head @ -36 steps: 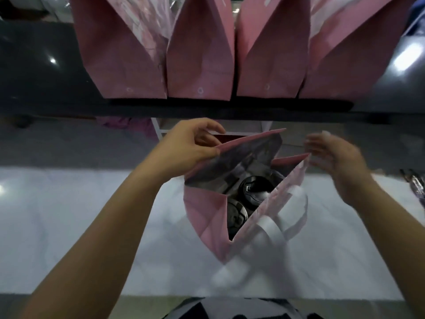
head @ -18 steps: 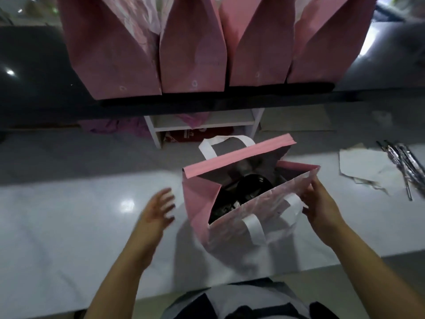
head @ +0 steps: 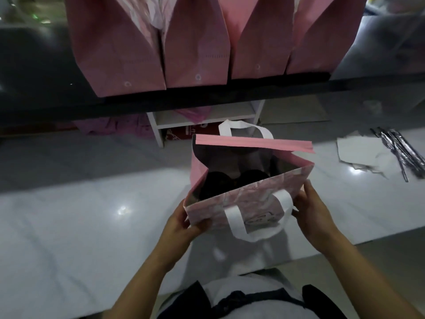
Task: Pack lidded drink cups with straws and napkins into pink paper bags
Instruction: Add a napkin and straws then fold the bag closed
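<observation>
Gripping the bag (head: 232,203) by its near panel, the person is holding it open on the counter (head: 69,226) at the middle of the frame. The left hand (head: 181,223) is pinching the panel's lower left corner, with the thumb lying on the printed face and the fingers tucked behind it. The right hand (head: 308,210) is clamping the right edge, thumb on the front and fingers curling round the side fold. Two dark lids (head: 232,180) are showing side by side low inside the bag, hiding the cups under them. The inside is too dark to tell whether a straw or napkin is lying there. A white handle (head: 253,226) is hanging down the near face between the hands.

Near the right edge of the frame, well apart from the bag, napkins (head: 361,155) are lying on the counter with foil-wrapped straws (head: 400,153) just beside them. Across the top, a row of bags (head: 195,42) is standing on a dark shelf (head: 46,100).

The cups seem to be loaded, and the person appears to be squaring the bag up. The next move is probably calling for the right hand to let go and reach for the straws and napkins. The left hand would be steadying the bag so its mouth is gaping wide enough to take them.
</observation>
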{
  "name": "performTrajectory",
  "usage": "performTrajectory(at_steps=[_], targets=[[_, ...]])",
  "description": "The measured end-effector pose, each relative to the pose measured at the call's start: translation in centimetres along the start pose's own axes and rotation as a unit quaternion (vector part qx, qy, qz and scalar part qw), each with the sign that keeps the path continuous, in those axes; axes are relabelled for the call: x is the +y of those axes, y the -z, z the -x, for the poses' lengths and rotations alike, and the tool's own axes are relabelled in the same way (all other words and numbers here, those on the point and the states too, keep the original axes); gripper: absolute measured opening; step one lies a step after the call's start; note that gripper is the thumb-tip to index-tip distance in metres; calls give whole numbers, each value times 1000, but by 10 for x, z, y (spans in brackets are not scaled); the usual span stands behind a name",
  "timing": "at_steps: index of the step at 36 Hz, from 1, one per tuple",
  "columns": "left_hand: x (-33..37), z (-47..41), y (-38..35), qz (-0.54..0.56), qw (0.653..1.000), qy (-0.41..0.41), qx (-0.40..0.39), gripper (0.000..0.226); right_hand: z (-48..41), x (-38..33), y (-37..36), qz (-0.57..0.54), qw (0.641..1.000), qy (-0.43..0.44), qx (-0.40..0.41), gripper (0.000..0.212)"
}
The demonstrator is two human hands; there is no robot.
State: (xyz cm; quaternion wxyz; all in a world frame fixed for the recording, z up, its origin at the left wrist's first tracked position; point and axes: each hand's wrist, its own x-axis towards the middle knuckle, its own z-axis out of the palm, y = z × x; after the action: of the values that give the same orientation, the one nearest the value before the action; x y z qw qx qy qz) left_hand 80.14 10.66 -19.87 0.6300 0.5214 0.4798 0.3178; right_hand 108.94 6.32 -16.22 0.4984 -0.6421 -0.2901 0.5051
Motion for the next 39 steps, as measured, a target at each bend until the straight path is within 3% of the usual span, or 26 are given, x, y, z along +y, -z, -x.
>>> performTrajectory(at_steps=[3, 8, 12, 19, 24, 33, 39], targets=[[8, -1, 9, 16, 1000, -19, 17, 61, 5, -3, 5, -19, 998, 30, -43, 78], [25, -11, 28, -33, 998, -44, -33, 65, 0, -18, 17, -9, 994, 76, -80, 73], [45, -23, 36, -63, 993, -69, -73, 76, -4, -39, 15, 28, 988, 89, -125, 39], [71, -41, 46, -102, 979, -103, -143, 65, -13, -57, 6, 47, 984, 106, -132, 50], [85, -53, 54, -168, 962, -127, -172, 63, -25, -62, 7, 87, 982, 120, -114, 46], [93, -63, 51, -154, 974, -116, -115, 38, -44, -64, 16, 88, 981, 151, -86, 22], [85, -62, 40, -128, 981, -145, -28, 31, -44, -60, 13, 103, 979, 176, -8, 29]])
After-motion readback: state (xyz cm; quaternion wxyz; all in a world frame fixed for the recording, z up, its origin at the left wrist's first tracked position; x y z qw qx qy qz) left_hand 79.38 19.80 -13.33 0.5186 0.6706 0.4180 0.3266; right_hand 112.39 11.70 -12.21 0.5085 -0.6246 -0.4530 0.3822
